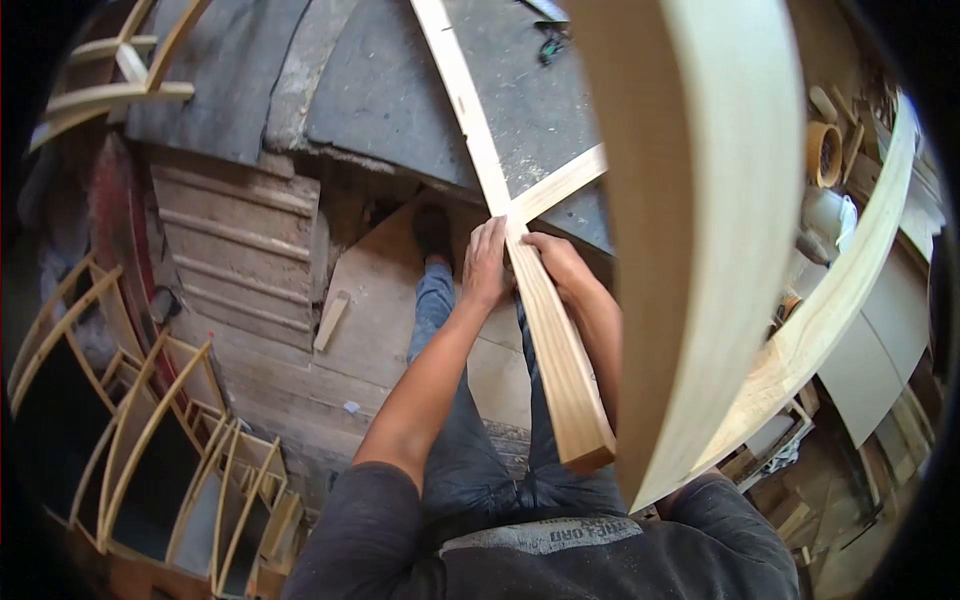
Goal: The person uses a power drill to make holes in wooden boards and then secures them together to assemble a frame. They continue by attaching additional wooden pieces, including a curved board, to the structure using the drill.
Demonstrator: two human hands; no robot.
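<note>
A long pale wooden beam (555,350) runs from the workbench down toward my chest, with small notches along its far part. At the bench edge a shorter wooden crosspiece (560,187) meets it at an angle. My left hand (486,262) grips the left side of the beam just below this joint, its fingers closed. On the other side my right hand (560,264) is closed round the beam, its thumb near the joint. A broad curved wooden piece (735,200) rises close to the camera, hiding part of the crosspiece and my right arm.
The dark-topped workbench (385,110) lies in front of me, with a small dark object (550,48) on it. Curved wooden frames (140,440) stand at lower left. A wood offcut (332,320) lies on the floor. At right are a tape roll (824,154) and sheet boards (870,350).
</note>
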